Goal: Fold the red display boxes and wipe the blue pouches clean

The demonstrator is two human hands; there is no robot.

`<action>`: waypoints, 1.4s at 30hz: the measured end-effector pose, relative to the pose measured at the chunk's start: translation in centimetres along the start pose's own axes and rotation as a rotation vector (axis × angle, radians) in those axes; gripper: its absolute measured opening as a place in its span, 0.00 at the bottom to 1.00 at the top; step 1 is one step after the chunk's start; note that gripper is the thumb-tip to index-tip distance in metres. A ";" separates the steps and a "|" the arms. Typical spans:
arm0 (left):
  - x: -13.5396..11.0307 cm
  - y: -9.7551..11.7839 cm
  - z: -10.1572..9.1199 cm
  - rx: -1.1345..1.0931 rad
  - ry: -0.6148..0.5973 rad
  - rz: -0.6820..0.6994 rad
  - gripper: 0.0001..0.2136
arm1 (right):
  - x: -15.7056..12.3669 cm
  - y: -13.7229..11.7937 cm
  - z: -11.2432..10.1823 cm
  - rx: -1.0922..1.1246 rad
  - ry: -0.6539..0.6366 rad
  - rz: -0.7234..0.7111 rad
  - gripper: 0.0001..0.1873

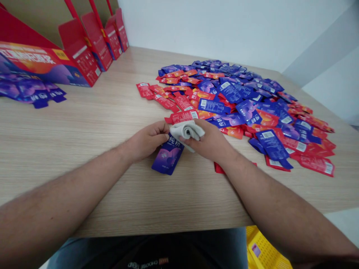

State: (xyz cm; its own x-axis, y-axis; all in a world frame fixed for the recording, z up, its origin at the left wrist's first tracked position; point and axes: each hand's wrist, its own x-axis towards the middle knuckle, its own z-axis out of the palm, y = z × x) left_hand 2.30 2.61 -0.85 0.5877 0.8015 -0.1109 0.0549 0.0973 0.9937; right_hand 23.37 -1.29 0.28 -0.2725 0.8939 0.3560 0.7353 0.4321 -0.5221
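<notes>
Toward the front edge of the surface (190,201), a white cloth (187,130) was gripped by the closed right hand (209,144); a blue sachet (168,157), its long axis slanted, was lying nearer the curled left hand (146,140), whose hold could not be told.

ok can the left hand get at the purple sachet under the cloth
Probably yes. The left hand sits right against the purple sachet, with nothing between them. The white cloth and right hand crowd only its top end, while its lower end lies free on the wood tabletop.

Likely a packing room: heaped sachets (230,91), cartons (45,63).
</notes>
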 end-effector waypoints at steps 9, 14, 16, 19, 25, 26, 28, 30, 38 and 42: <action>0.0 0.2 0.4 -0.109 0.097 -0.067 0.04 | -0.1 0.0 0.1 -0.014 0.003 0.007 0.12; 0.0 0.3 0.6 -0.207 0.127 -0.107 0.05 | -0.9 -1.5 0.7 0.012 -0.160 -0.125 0.10; 0.0 0.5 0.6 -0.251 0.153 -0.121 0.06 | -1.0 -1.8 0.9 0.013 -0.300 -0.212 0.11; 0.2 0.9 0.4 -0.331 0.222 -0.144 0.06 | -0.5 -0.7 0.6 -0.018 -0.099 -0.100 0.11; 0.7 1.0 -0.3 -0.542 0.244 -0.143 0.03 | 0.8 2.3 -0.5 0.241 0.119 0.210 0.15; 0.7 1.0 -0.2 -0.562 0.225 -0.159 0.03 | 0.7 2.1 -0.4 0.293 0.059 0.174 0.15; 0.6 0.8 0.1 -0.560 0.187 -0.178 0.02 | 0.2 1.3 0.2 0.350 -0.053 0.083 0.15; 0.3 0.7 0.7 -0.509 0.158 -0.163 0.01 | -0.4 0.1 0.8 0.353 -0.098 0.041 0.15; -0.2 0.3 2.2 -0.273 0.291 -0.081 0.12 | -0.9 -1.2 1.6 0.234 -0.002 0.041 0.14; 0.2 0.2 2.0 -0.373 0.281 -0.073 0.07 | -0.7 -1.2 1.5 0.158 0.068 0.094 0.16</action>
State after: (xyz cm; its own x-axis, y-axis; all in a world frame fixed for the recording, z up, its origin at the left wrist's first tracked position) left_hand 4.08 1.58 -0.63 0.3487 0.9083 -0.2313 -0.2362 0.3239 0.9161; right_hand 21.75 -2.28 -0.46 -0.1604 0.9234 0.3487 0.6476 0.3651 -0.6688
